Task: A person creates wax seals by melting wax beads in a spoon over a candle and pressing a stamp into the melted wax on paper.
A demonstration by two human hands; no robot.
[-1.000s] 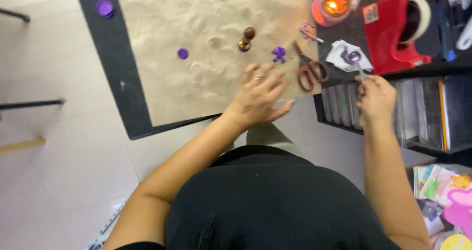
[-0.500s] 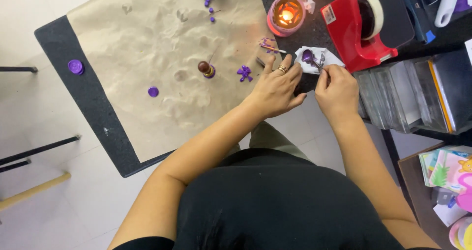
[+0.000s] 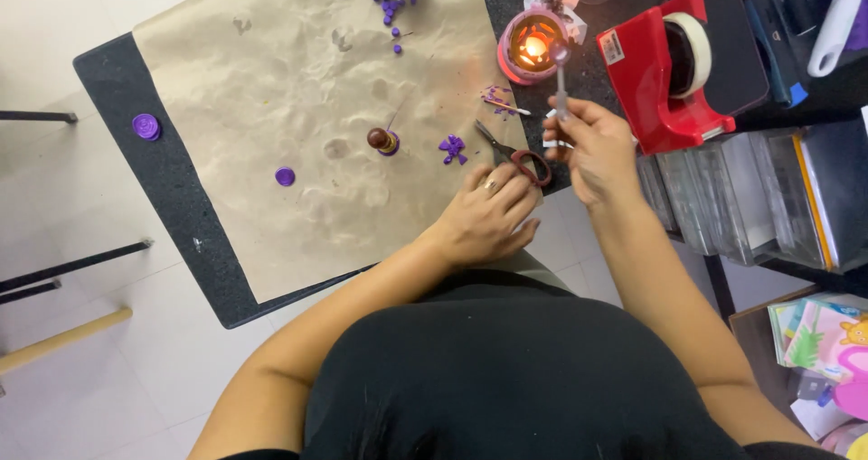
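Note:
My right hand (image 3: 592,148) grips the handle of a small melting spoon (image 3: 561,76), its bowl held up beside a lit candle warmer (image 3: 532,46) with an orange flame. My left hand (image 3: 493,211) rests on the brown paper (image 3: 271,107) at the table's near edge, fingers curled, touching the red handles of a pair of scissors (image 3: 515,153). On the paper lie a brass wax stamp (image 3: 382,140), a purple wax flower (image 3: 452,147), a round purple seal (image 3: 285,176) and several purple wax beads (image 3: 391,13).
A red tape dispenser (image 3: 669,62) stands right of the candle on the black table (image 3: 172,180). Another purple seal (image 3: 146,126) lies at the table's left edge. Clear drawer units (image 3: 750,198) and colourful paper (image 3: 818,333) are to the right. Tiled floor lies to the left.
The view has shifted. My right hand has lifted the spoon from the white paper scrap toward the candle. My left hand has drawn back to the table edge by the scissors.

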